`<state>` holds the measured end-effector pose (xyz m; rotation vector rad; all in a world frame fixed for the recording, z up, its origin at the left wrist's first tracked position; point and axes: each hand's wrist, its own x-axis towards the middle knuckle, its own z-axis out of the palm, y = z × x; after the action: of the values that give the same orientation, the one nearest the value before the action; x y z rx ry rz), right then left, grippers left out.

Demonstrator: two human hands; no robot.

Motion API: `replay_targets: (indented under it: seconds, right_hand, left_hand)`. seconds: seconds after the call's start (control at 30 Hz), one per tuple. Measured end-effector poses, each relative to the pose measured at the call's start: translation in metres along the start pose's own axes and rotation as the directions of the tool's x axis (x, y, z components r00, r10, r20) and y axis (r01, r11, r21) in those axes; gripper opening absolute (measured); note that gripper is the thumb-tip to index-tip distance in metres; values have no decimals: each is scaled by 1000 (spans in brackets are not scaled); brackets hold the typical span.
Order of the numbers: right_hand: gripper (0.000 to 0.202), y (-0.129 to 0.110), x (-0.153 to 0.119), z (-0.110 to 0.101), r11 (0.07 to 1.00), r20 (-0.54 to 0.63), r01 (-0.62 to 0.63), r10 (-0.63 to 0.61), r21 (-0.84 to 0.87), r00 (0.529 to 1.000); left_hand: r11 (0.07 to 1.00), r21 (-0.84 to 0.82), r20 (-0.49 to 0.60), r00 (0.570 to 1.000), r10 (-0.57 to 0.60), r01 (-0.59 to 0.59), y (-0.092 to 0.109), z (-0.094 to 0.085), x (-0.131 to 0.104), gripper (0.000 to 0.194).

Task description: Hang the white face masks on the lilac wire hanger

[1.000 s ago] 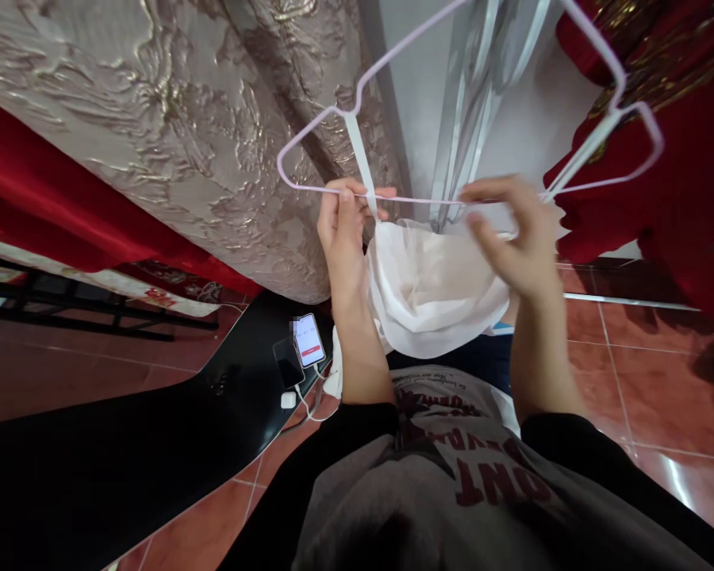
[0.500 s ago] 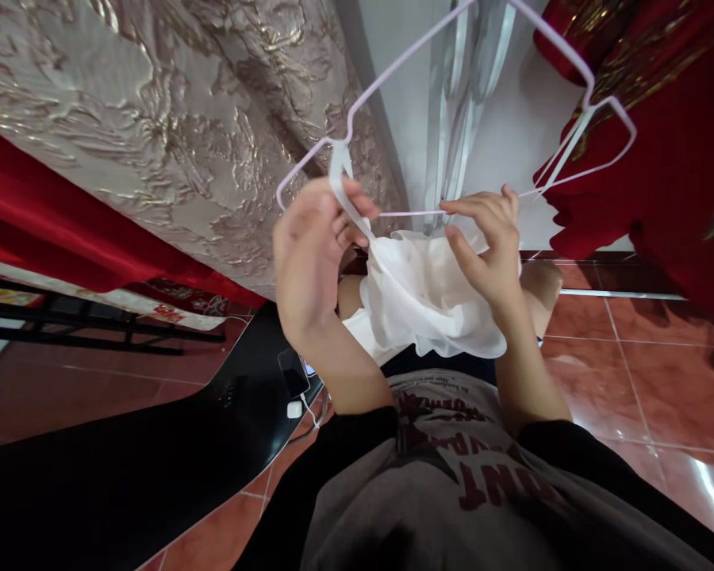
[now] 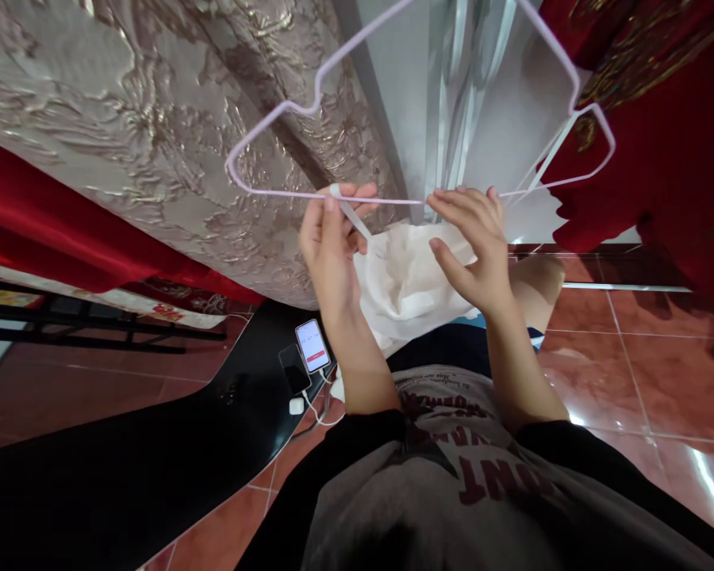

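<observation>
Maroon lettering [image 3: 507,479] marks the grey shirt [image 3: 369,484], its sleeves [image 3: 612,480] black.

Hanger [image 3: 393,201] open inside, patterned fabric [image 3: 155,135] perhaps close

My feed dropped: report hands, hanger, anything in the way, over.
Left hand holding white strap at lilac hanger; right hand open at its lower bar. White garment below, other strap on hanger's right side. Red fabric behind that end.

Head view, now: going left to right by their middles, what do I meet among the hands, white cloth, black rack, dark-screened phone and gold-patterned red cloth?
Black rack, dark-screened phone, left hand, white cloth, right hand, gold-patterned red cloth.
</observation>
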<state>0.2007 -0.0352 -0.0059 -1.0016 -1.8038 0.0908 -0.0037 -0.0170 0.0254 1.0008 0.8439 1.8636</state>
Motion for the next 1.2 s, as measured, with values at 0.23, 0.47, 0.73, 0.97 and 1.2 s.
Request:
replay_targets:
  seconds: [0.23, 0.47, 0.73, 0.97, 1.2]
  right_hand:
    - [29, 59, -22, -4, 963, -521, -124, 235, 238, 821]
    - [38, 77, -14, -10, 908, -399, -151, 315, 390, 861]
    - [24, 48, -13, -26, 871, -312, -206, 367, 446, 876]
    - [25, 37, 43, -61, 941, -598, 127, 91, 313, 796]
    - [16, 74, 37, -95, 982, -849, 67, 119, 179, 516]
  left_hand:
    - [983, -174, 75, 994, 76, -62, -23, 10, 5, 24]
    - [995, -91, 41, 998, 48, -44, -19, 10, 3, 22]
    - [994, -84, 23, 997, 74, -72, -20, 10, 7, 29]
    - [998, -63, 13, 1000, 8, -7, -22, 11, 7, 34]
    - [999, -40, -25, 999, -22, 21, -20, 12, 8, 31]
